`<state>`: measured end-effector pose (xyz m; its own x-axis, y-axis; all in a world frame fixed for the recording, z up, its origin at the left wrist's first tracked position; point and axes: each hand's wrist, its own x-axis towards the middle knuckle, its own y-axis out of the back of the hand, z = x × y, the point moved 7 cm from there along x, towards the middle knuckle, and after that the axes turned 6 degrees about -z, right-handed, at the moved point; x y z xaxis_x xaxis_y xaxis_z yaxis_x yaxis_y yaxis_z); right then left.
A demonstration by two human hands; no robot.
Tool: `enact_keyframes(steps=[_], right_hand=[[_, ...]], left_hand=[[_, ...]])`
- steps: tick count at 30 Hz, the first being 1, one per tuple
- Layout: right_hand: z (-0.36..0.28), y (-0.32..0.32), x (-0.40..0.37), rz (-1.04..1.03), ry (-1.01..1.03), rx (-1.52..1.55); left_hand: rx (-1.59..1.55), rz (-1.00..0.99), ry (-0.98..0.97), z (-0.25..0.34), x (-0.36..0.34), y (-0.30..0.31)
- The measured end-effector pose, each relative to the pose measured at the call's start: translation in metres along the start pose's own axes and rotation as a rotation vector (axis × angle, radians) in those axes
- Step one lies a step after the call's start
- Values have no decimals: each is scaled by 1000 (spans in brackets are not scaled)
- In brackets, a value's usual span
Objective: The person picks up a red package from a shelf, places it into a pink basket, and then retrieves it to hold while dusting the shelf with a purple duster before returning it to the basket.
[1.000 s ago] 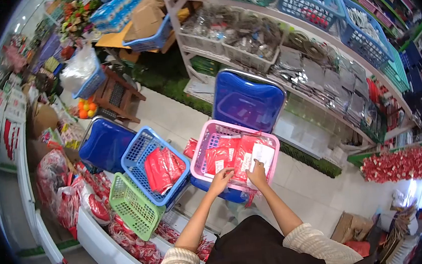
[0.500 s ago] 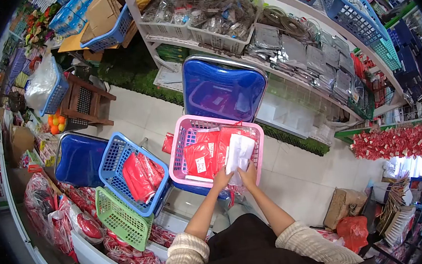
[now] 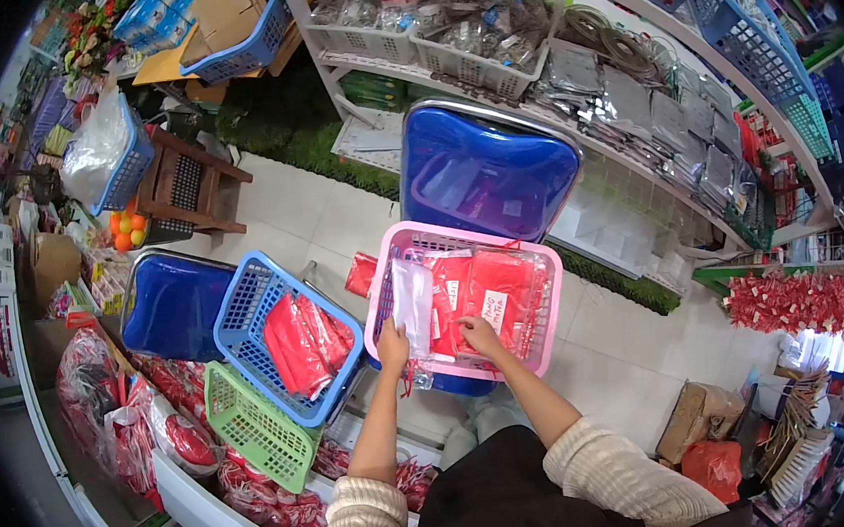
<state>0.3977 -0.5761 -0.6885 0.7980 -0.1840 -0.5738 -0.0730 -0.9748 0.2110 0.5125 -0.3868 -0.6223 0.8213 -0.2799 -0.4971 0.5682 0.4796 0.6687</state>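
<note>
A pink basket [image 3: 553, 302] rests on a blue chair and holds red packets [image 3: 506, 286] with white labels. At its left side, my left hand [image 3: 392, 346] has its fingers closed on a white packet [image 3: 412, 299] that lies over the basket's edge. My right hand [image 3: 481, 337] is over the red packets near the front of the basket, its fingers bent together; whether it pinches a packet is too small to tell. Left of the pink basket, a blue basket [image 3: 235, 305] contains more red packets [image 3: 304, 344].
A green basket [image 3: 256, 429] stands beside the blue one. Blue chair backs rise behind [image 3: 489, 172] and at the left [image 3: 180, 305]. Shelves with silver packets [image 3: 628, 95] run along the back. A wooden stool [image 3: 189, 183] stands at the back left.
The white packet has moved from the basket's right part to its left side with my left hand. My right hand has let go of it and is apart, over the red packets. The view has shifted.
</note>
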Motion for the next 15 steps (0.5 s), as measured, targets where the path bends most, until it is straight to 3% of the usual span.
enact_keyframes(steps=[6, 11, 14, 15], right_hand=[[-29, 14, -13, 223, 111, -364], [-68, 38, -40, 294, 152, -257], [-93, 65, -60, 321, 215, -205], [-103, 72, -67, 319, 273, -208]], left_hand=[[-103, 213, -112, -5, -12, -4], [122, 5, -50, 20, -36, -3], [79, 51, -75, 14, -35, -13], [31, -24, -19, 24, -42, -7]])
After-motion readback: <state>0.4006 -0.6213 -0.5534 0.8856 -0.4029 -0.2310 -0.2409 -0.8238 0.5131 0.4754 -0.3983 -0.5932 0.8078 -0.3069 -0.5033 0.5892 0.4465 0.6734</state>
